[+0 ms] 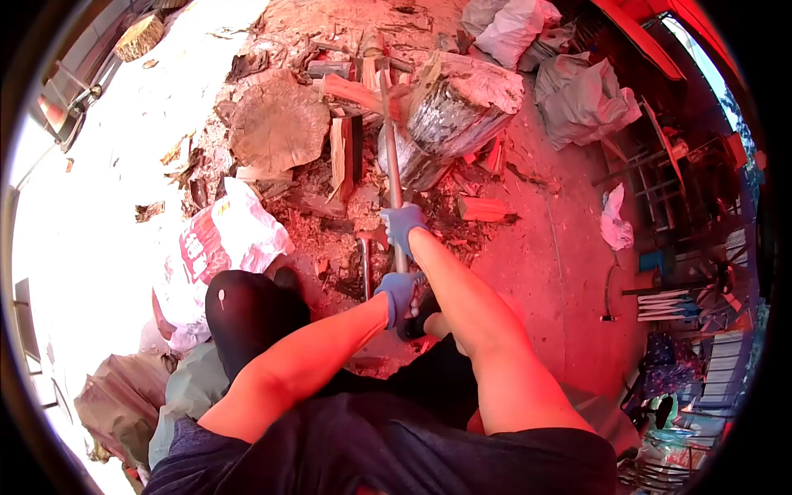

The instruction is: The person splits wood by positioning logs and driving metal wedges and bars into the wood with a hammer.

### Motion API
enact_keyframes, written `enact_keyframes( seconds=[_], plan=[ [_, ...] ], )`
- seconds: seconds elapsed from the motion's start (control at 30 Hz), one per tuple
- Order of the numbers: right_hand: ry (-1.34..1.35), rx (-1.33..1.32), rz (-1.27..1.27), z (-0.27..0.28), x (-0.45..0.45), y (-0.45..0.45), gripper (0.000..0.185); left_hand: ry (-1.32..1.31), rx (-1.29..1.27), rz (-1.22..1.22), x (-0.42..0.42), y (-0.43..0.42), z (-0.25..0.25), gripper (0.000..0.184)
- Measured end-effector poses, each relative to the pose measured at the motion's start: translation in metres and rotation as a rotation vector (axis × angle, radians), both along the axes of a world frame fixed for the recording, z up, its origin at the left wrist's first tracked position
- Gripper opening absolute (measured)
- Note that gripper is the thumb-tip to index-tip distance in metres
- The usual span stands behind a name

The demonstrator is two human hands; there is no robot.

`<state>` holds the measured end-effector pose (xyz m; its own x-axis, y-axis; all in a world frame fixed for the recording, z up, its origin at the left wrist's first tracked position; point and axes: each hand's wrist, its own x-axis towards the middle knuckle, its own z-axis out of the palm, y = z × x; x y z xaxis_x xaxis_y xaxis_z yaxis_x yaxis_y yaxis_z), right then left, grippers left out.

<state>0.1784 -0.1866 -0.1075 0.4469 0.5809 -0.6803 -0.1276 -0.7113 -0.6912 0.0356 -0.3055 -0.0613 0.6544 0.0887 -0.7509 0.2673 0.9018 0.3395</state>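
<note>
Both of my hands wear blue-grey gloves and are closed round a long wooden handle [392,157]. My left hand [400,295] grips its lower end, near my knees. Further up the shaft is my right hand [403,226]. The handle points away from me, and its far end lies among split wood pieces, where any tool head is hard to make out. A split piece of wood [355,92] crosses by the far end of the shaft. To the right lies a thick bark-covered log [466,103], and to the left a round stump [279,124].
A white and red bag [223,235] lies at the left by my knee. Pale sacks [582,99] stand at the upper right. A second tool [366,268] is on the chip-strewn ground. Racks and stools [660,181] line the right side.
</note>
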Motion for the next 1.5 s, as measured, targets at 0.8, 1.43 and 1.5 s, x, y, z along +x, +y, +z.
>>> enact_keyframes(
  seconds=[0.8,1.43,1.5],
  plan=[
    [0.386,0.592,-0.297,0.109,0.048,-0.065,0.021,-0.206,0.576,0.128,0.033,-0.011,0.031,0.027],
    [0.923,0.773,-0.137,0.156,0.096,-0.115,0.022,-0.23,0.832,0.145,0.061,-0.072,0.102,0.029],
    [0.73,0.722,-0.204,0.166,0.109,-0.117,0.021,-0.263,0.665,0.044,0.07,-0.066,0.121,0.035]
  ],
)
